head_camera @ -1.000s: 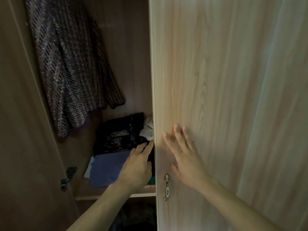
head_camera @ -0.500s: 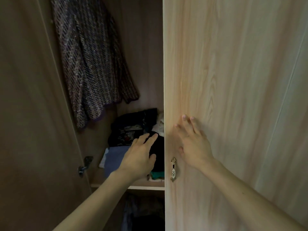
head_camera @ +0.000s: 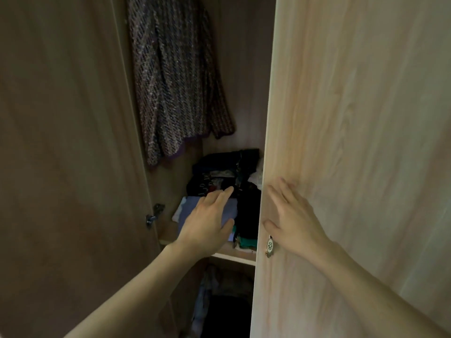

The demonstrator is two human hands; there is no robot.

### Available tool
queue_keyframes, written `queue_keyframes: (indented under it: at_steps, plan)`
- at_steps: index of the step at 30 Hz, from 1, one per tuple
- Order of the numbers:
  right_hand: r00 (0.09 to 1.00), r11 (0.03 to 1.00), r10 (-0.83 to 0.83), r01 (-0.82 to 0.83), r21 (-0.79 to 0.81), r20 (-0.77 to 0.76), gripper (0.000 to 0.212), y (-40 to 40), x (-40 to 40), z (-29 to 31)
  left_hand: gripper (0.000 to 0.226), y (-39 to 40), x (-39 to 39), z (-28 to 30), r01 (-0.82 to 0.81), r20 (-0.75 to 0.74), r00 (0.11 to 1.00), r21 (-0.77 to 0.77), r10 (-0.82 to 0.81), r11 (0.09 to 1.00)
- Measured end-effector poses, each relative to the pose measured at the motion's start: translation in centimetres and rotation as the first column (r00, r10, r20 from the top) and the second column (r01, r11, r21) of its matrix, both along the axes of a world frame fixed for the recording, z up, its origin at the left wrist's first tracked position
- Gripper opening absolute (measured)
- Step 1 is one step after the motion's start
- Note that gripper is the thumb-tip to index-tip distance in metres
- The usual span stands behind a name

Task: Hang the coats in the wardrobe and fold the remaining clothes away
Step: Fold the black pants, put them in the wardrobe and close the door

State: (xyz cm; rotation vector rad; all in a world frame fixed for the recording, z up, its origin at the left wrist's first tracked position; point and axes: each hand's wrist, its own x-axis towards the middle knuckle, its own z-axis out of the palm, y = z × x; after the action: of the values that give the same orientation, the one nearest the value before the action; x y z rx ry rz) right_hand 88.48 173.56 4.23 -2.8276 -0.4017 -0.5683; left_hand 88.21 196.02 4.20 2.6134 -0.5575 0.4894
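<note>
A dark tweed coat [head_camera: 175, 79] hangs inside the open wardrobe, up at the left. Below it a shelf [head_camera: 231, 256] carries folded clothes: a pale blue piece [head_camera: 192, 206] in front, black garments [head_camera: 219, 167] behind and beside it. My left hand [head_camera: 207, 222] reaches into the wardrobe with fingers straight, hovering over the blue piece and holding nothing. My right hand [head_camera: 290, 215] lies flat with spread fingers on the front of the light wooden door [head_camera: 353, 142], close to its left edge.
A small oval metal handle [head_camera: 269, 247] sits on the door just below my right hand. The other wardrobe door [head_camera: 68, 154] stands open at the left, with a hinge [head_camera: 154, 214] on its edge. More dark clothing [head_camera: 219, 308] lies under the shelf.
The view has shifted so the wardrobe opening sits further right. My left hand has drawn back a little from the black garments to above the blue piece. My right hand stays flat on the door.
</note>
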Motion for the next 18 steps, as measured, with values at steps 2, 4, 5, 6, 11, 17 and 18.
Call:
queue_keyframes:
  at_steps: [2,4,5,6,11,17,18]
  plan:
    - [0.998,0.995,0.063,-0.062,0.079,-0.009,0.080,0.6,-0.4,-0.7,0.067,0.2,-1.1,-0.3,-0.026,0.012,1.000,-0.008,0.026,1.000]
    - [0.995,0.988,0.098,-0.095,0.123,-0.015,0.079,1.3,-0.9,-1.4,0.065,0.9,-2.2,-0.4,-0.045,0.019,0.999,-0.001,0.045,0.999]
    - [0.994,0.984,0.111,-0.106,0.141,-0.022,0.079,1.8,-1.2,-1.6,0.065,1.4,-2.8,-0.5,-0.052,0.019,0.998,0.010,0.052,0.999]
    - [0.992,0.979,0.125,-0.118,0.163,-0.028,0.079,2.4,-1.6,-1.8,0.065,2.1,-3.5,-0.5,-0.060,0.022,0.998,0.016,0.059,0.998]
    - [0.981,0.963,0.191,-0.183,0.199,-0.025,0.077,6.6,-3.7,-1.4,0.063,6.1,-6.4,0.2,-0.116,0.081,0.990,-0.001,0.115,0.993]
    - [0.977,0.947,0.215,-0.207,0.245,-0.006,0.077,13.6,-7.4,0.6,0.059,11.8,-10.4,1.5,-0.073,0.119,0.990,-0.009,0.074,0.997]
    - [0.978,0.950,0.210,-0.202,0.239,-0.005,0.076,14.8,-8.2,0.9,0.058,13.0,-11.1,1.6,-0.065,0.135,0.989,-0.012,0.066,0.998]
